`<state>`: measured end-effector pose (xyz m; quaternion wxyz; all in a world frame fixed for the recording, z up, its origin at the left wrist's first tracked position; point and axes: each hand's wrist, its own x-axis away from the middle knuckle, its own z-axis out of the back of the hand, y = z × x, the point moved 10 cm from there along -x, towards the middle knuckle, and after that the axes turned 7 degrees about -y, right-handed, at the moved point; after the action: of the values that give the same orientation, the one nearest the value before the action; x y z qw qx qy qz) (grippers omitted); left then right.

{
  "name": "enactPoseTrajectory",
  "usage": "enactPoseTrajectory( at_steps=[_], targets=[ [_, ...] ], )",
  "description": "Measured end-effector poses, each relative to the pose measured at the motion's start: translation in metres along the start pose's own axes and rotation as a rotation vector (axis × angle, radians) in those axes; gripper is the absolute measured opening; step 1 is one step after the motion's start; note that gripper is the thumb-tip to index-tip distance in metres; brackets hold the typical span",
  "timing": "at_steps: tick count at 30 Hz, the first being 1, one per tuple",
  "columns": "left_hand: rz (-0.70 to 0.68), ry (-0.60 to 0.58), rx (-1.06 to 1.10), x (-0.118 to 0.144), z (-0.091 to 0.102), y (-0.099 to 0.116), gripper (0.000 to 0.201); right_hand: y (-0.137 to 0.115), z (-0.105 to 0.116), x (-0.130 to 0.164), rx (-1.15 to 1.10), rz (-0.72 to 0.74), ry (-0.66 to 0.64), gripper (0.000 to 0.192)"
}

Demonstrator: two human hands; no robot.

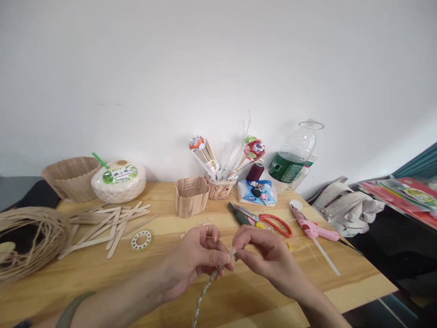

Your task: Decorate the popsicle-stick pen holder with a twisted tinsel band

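Over the near middle of the wooden table [102, 273], both my hands pinch one thin beaded strand [205, 294] that hangs down toward me. My left hand [196, 259] grips it between thumb and forefinger near its top. My right hand [264, 255] pinches the strand's upper tip, fingertips almost touching the left hand's. A ring shows on a left finger. What the tip carries is too small to tell.
Loose craft sticks [109, 223] and a tape roll [141, 239] lie left. A stick-built cup [191, 196], holder of paper flowers [221, 182], red scissors [273, 223], pink glue gun [312, 228], plastic bottle [293, 159], twine coil [27, 237] and coconut drink [118, 181] stand around.
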<state>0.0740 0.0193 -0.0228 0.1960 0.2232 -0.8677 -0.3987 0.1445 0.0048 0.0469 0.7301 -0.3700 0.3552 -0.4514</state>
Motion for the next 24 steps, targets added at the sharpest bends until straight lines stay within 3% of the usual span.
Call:
enactPoseTrajectory(
  at_steps=[10,19,24],
  targets=[
    [-0.048,0.102,-0.121,0.002,0.007,0.007,0.039,0.018,-0.003,0.0,-0.117,-0.242,-0.011,0.012],
    [-0.064,0.152,-0.134,0.005,0.009,0.01,0.037,0.015,-0.002,0.002,-0.059,-0.237,0.05,0.013],
    [-0.081,0.146,-0.099,0.006,0.008,0.01,0.035,0.02,-0.005,0.003,-0.167,-0.28,0.048,0.019]
  ],
)
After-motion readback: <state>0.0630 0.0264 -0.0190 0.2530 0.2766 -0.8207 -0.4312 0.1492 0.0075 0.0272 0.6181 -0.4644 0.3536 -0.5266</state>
